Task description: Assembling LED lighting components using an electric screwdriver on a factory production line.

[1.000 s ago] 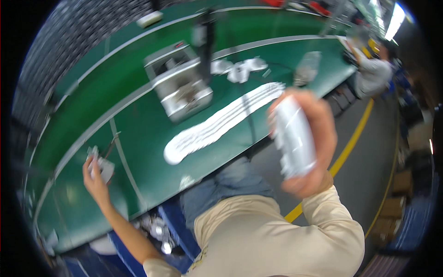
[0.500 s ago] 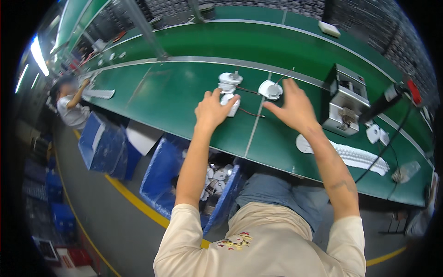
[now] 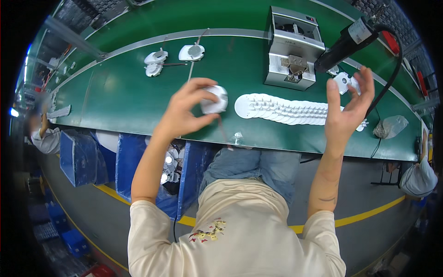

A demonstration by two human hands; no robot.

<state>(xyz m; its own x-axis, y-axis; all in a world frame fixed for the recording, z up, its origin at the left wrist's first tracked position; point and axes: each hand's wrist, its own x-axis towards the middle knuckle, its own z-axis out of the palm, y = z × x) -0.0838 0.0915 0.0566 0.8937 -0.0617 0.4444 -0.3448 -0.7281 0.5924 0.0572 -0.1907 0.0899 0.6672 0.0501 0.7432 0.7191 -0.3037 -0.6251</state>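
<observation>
Nearby, a grey machine (image 3: 290, 48) stands behind overlapped white discs (image 3: 286, 110).

Bright, even overhead light with soft glare on the green surface (image 3: 124, 99). Fisheye bending and dark, blurred edges.

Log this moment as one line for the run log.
left hand: holding round white part | right hand: open, empty, raised | row of white discs on green bench
</observation>
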